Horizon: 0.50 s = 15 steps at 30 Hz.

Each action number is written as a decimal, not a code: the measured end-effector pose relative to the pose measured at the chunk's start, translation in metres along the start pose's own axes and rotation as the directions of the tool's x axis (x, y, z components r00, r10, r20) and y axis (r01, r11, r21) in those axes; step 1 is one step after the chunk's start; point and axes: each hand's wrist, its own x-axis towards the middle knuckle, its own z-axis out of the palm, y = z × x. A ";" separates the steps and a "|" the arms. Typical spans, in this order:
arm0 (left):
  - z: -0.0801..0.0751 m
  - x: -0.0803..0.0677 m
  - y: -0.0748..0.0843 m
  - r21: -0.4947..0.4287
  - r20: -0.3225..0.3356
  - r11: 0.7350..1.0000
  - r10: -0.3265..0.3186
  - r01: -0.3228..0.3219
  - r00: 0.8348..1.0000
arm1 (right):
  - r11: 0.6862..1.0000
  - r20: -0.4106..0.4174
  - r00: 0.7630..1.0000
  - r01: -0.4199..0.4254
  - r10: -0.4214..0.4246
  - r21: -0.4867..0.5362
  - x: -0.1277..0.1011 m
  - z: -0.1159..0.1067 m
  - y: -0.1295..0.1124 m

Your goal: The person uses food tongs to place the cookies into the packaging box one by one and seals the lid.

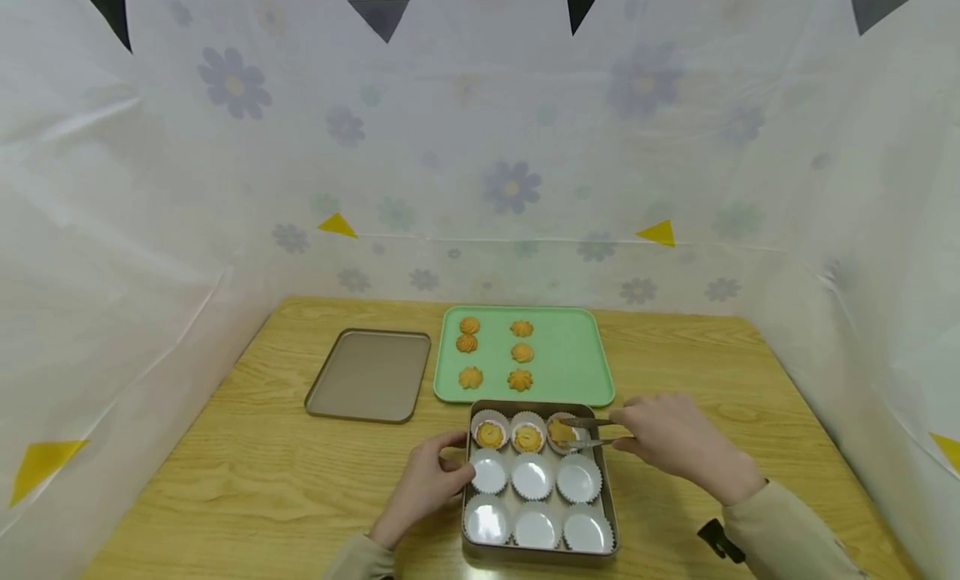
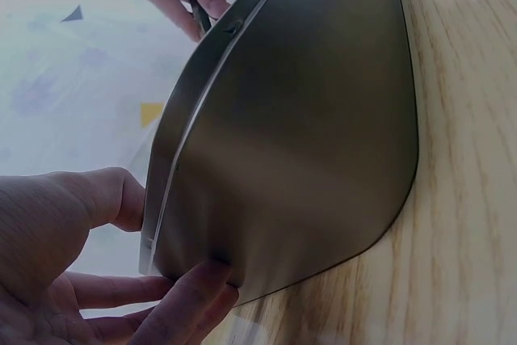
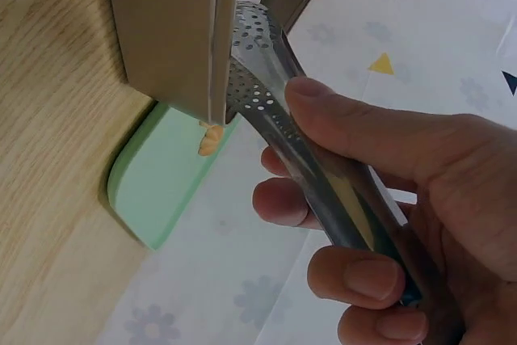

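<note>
My right hand (image 1: 667, 438) grips metal tongs (image 3: 303, 147), with the thumb on one arm and curled fingers on the other. The perforated tong ends reach over the rim of a deep baking tin (image 1: 540, 557), around a golden cookie (image 1: 559, 431) in the back right paper cup. Two more cookies (image 1: 490, 434) sit in the other back-row cups; several white paper cups (image 1: 532, 477) in front hold nothing. My left hand (image 1: 427, 484) holds the tin's left side, thumb at the rim and fingers (image 2: 190, 300) against the outer wall.
Behind the tin lies a green tray (image 1: 570, 355) bearing several cookies (image 1: 521, 380) in two columns. A flat brown baking tray (image 1: 367, 376) lies left of it on the wooden table (image 1: 247, 472). White patterned sheeting (image 1: 450, 105) encloses the table at back and sides.
</note>
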 end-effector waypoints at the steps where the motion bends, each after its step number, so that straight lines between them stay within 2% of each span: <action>1: 0.000 0.000 0.000 -0.002 0.001 1.000 0.001 -0.001 1.000 | 1.000 -0.010 1.000 0.002 -0.002 -0.023 0.001 -0.001 -0.002; 7: 0.000 -0.001 0.002 -0.016 0.005 1.000 0.002 -0.002 1.000 | 0.990 -0.075 0.997 0.026 -0.036 -0.139 0.006 -0.003 -0.011; 15: 0.000 -0.001 0.004 -0.019 0.002 1.000 0.002 -0.002 1.000 | 0.982 0.008 1.000 -0.015 0.017 -0.186 0.010 -0.006 -0.021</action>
